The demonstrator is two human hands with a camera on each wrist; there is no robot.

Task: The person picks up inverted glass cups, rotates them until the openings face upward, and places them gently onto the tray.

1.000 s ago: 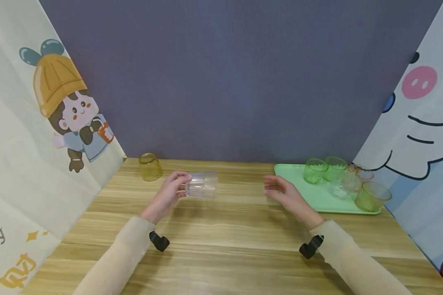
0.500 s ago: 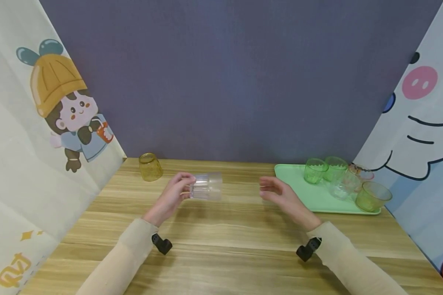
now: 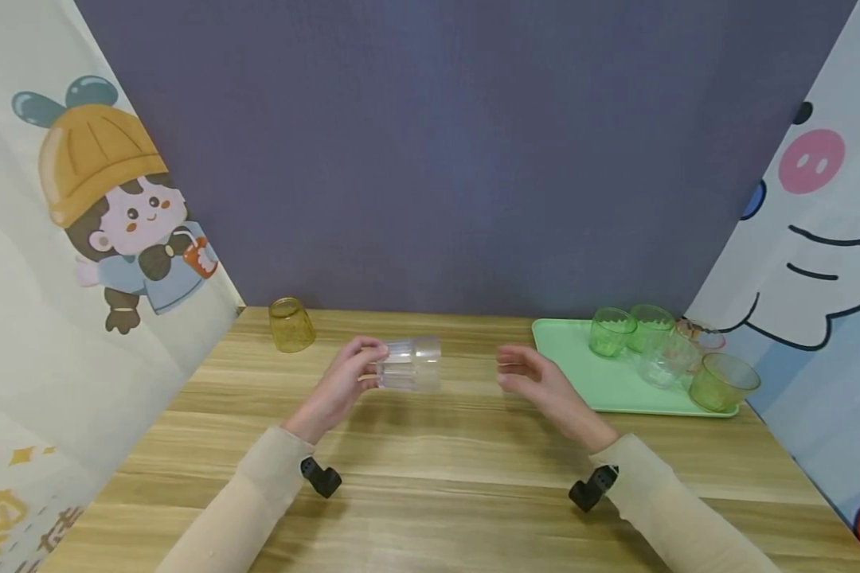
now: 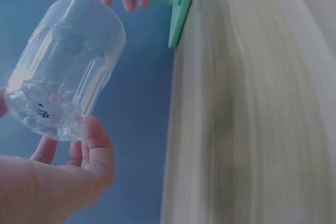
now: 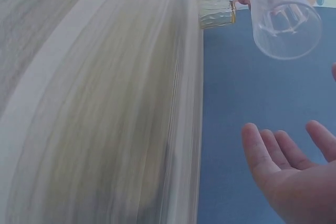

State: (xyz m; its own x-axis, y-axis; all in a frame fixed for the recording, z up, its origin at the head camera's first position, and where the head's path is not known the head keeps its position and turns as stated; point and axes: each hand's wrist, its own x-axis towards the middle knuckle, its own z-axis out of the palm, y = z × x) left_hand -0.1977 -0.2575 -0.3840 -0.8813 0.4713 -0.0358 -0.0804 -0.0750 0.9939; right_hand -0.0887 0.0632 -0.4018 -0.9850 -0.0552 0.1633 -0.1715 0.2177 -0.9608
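My left hand (image 3: 344, 380) grips a clear drinking glass (image 3: 410, 364) by its base, fingertips around the faceted bottom. The glass lies sideways in the air above the table, its mouth toward my right hand (image 3: 541, 386). That right hand hovers to the right of the rim, apart from it, with fingers loosely bent and nothing between them. In the left wrist view the glass (image 4: 68, 69) shows a dark mark on its base. From the right wrist view I look toward the mouth of the glass (image 5: 283, 22).
A light green tray (image 3: 569, 342) at the right holds two green glasses (image 3: 611, 334), a clear one, a pink-tinted one and a yellow-green bowl-like glass (image 3: 722, 383). An amber glass (image 3: 291, 326) stands upside down at the table's back left. A dark panel (image 3: 459, 159) rises behind the wooden table (image 3: 430, 485).
My left hand has carried the clear glass a little to the right. My right hand has drifted left, so the gap between hand and glass is narrower.
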